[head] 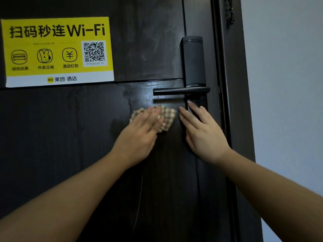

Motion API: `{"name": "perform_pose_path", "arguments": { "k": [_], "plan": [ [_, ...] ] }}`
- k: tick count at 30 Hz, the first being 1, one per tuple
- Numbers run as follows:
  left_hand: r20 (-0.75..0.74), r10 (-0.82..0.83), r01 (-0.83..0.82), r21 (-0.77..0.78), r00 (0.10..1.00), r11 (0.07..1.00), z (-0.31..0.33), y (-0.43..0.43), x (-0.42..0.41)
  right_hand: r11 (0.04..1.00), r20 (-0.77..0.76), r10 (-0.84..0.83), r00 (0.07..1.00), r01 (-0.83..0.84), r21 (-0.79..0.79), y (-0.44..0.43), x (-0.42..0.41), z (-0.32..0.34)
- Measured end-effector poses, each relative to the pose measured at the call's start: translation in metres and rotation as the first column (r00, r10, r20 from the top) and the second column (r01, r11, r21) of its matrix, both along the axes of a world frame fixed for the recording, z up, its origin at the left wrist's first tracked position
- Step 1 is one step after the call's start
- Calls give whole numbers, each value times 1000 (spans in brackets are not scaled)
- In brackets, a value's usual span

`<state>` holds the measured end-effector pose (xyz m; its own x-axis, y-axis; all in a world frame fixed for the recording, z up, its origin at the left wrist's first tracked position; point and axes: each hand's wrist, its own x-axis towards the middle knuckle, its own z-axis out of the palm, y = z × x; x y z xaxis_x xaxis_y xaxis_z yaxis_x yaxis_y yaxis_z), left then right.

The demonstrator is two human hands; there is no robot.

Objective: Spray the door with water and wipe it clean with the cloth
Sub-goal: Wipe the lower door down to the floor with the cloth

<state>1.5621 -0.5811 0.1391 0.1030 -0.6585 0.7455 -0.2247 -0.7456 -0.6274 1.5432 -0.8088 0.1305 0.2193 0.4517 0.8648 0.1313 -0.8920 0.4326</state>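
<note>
Head view, landmark: the door handle (181, 91), a dark horizontal lever on the right side of the door.
Door (70, 137): dark wood grain, filling most of the view; a bright wet-looking sheen shows just left of and below the handle.
Cloth (168, 116): checked beige and brown, crumpled flat against the door just below the handle, under its free left end.
Left hand (139, 135): below and left of the handle; fingers straight and together, pressing the cloth onto the door, blurred at the tips; nothing gripped.
Right hand (201, 130): below the handle's pivot end; fingers straight and slightly spread, palm flat on the door, holding nothing; fingertips just beside the cloth's right edge.
Lock plate (193, 62): grey upright housing directly above the handle's pivot.
Sticker (57, 49): yellow Wi-Fi notice with a QR code, above and well left of the handle.
Wall (286, 84): pale, right of the handle, beyond the door frame.
</note>
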Motion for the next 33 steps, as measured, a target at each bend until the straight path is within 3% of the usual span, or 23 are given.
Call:
{"name": "perform_pose_path", "arguments": {
  "k": [2,3,6,7,11,15,17,19,23,28,32,33],
  "plan": [
    [-36,13,-18,-141,999,990,-12,-3,-3,999,11,-16,1000,16,29,3,1,-4],
    [-43,11,-17,-135,999,991,-22,-5,-3,999,16,-19,1000,18,47,5,1,-6],
    [-24,-14,16,69,1000,997,-30,14,2,997,7,-22,1000,21,73,8,1,-7],
    [-12,-19,20,70,1000,997,-25,20,2,997,4,-29,1000,29,70,8,1,-7],
    [13,17,-14,-210,1000,978,-7,33,1,996,17,-36,999,34,87,9,2,-7],
    [-45,62,-77,-544,997,836,14,31,-5,991,25,-41,999,37,128,15,1,-5],
    [-102,79,-124,-584,992,802,17,23,-10,985,12,-61,998,58,161,22,-2,-6],
    [-144,119,-179,-534,982,827,16,23,-12,982,-2,-102,995,101,159,28,-4,-10],
    [-15,130,-125,-416,991,901,32,43,-11,977,-17,-159,987,160,142,32,-5,-14],
    [-99,-20,-31,-486,995,873,28,18,-12,974,9,-170,985,166,157,37,-2,-14],
    [-53,13,-16,-67,999,998,5,25,-5,980,2,-181,983,180,83,44,2,-17],
    [-15,27,-28,-50,1000,998,9,32,-4,982,-1,-169,986,169,79,44,4,-17]
  ]
}}
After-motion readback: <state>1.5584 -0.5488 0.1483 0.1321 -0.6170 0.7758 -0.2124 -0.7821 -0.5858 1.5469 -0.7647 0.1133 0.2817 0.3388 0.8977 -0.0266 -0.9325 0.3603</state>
